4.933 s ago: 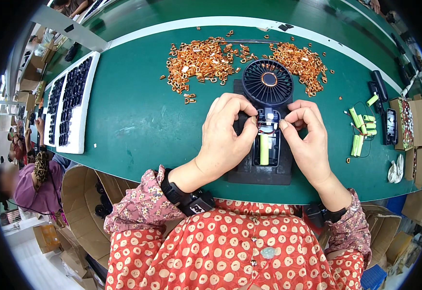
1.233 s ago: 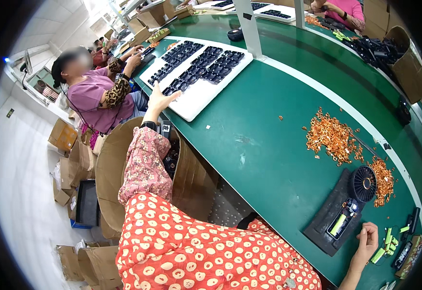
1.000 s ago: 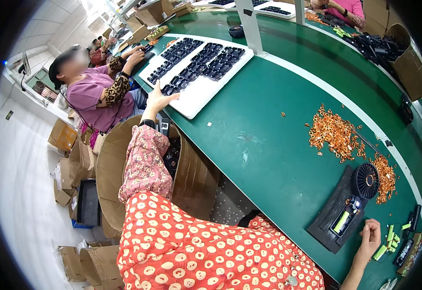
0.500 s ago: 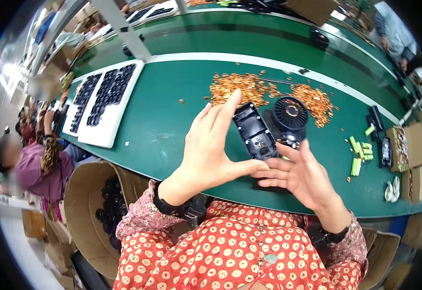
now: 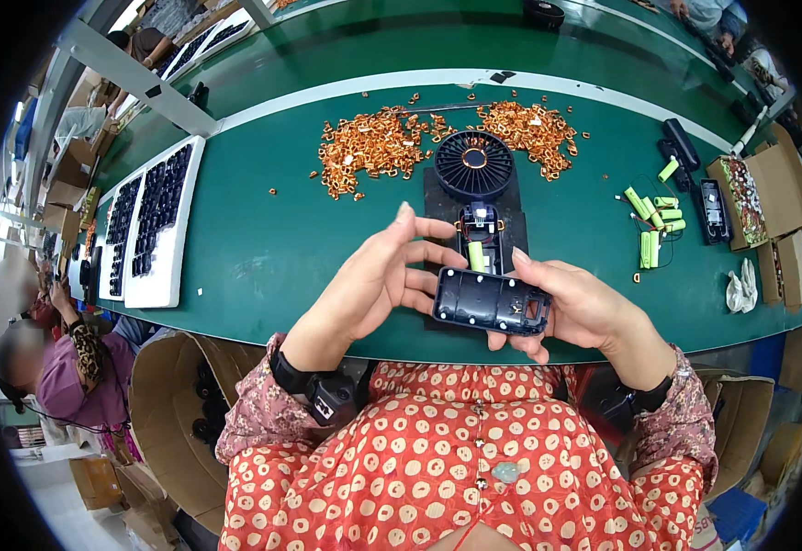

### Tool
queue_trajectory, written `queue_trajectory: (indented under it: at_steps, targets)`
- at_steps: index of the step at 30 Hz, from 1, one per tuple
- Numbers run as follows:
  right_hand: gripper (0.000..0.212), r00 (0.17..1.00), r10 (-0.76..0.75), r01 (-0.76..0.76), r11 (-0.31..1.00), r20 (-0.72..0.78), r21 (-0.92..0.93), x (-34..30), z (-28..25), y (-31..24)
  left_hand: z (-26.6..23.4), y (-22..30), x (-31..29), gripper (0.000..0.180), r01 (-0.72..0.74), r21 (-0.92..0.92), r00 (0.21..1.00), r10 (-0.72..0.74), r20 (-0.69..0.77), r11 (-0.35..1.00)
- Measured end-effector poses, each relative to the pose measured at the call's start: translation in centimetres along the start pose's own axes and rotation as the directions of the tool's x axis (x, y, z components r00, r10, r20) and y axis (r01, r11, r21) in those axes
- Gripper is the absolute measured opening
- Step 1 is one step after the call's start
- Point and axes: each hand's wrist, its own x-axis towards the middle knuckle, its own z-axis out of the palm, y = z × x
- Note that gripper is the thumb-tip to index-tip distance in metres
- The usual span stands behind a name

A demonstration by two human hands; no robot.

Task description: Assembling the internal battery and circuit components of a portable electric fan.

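My right hand grips a black plastic handle cover at its right end, with the thumb on top and fingers beneath. The cover lies crosswise, its hollow inner side with several pale round posts facing up. My left hand has its fingers spread, the tips beside the cover's left end and the fan handle. Beyond the cover, a black handheld fan lies on a dark pad, round grille away from me. Its handle is uncovered, showing a green battery cell and a small circuit board; the cover hides the lower part.
Two heaps of small copper-coloured parts flank the fan. Green battery cells, black casings and a cardboard box stand at right. White foam trays of black parts lie left. Cardboard bins and a co-worker are below left.
The cover has turned from steeply tilted to crosswise and come down nearer me, now gripped by my right hand. My left hand has lowered. The view has shifted, exposing the fan's open handle.
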Motion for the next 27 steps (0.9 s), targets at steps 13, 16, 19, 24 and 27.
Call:
queue_trajectory:
  at_steps: [13, 16, 19, 24, 27]
  targets:
    - [0.066, 0.991, 0.126, -0.087, 0.878, 0.051, -0.472, -0.1, -0.1, -3.6, 0.9, -0.3, -0.5, 0.041, 0.197, -0.121, 0.946, -0.156, 0.284, 0.973]
    - [0.068, 0.988, 0.127, -0.068, 0.861, 0.084, -0.504, -0.2, -0.3, -4.0, 0.9, -0.8, -0.4, 0.043, 0.197, -0.178, 0.923, -0.121, 0.365, 0.964]
    - [0.07, 1.0, 0.023, -0.019, 0.921, 0.004, -0.388, -0.4, -1.0, -4.2, 1.0, -0.8, -0.5, 0.041, 0.078, -0.264, 0.966, -0.008, 0.257, 0.961]
    - [0.064, 0.894, -0.399, 0.344, 0.902, -0.203, -0.26, -1.2, -5.9, -3.7, 2.6, -0.3, -0.8, 0.038, -0.403, 0.436, 0.786, 0.548, -0.284, 0.804]
    - [0.059, 0.85, -0.455, 0.409, 0.888, -0.266, -0.209, -1.4, -7.8, -2.6, 3.7, -1.1, 0.1, 0.048, -0.298, 0.94, 0.507, 0.862, 0.006, 0.169]
